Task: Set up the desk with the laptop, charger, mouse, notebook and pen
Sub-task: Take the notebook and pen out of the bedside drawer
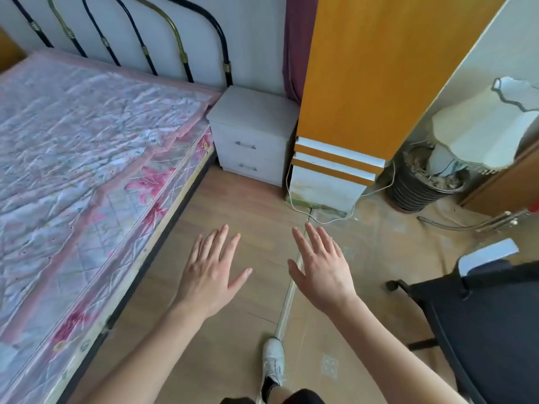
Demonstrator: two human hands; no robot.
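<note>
At nine o'clock I see a bed (pixel 87 158) under a crinkled plastic cover with pink flowers along its side, and a black and brass rail headboard (pixel 140 33) up at eleven. A white two-drawer nightstand (pixel 250 135) sits just beside the bed's top corner, at twelve. In the middle of my view, my left hand (pixel 208 272) hovers palm down over the wood floor (pixel 233 205), fingers straight and spread wide, holding nothing. My right hand (pixel 320 272) hovers near it, apart, fingers straight and closer together, also holding nothing. At six, one white shoe (pixel 272 363) stands on the floor. An orange wardrobe (pixel 379 68) rises at one o'clock. A black chair (pixel 490 325) sits at four. I cannot see the desk, laptop, charger, mouse, notebook or pen anywhere here.
</note>
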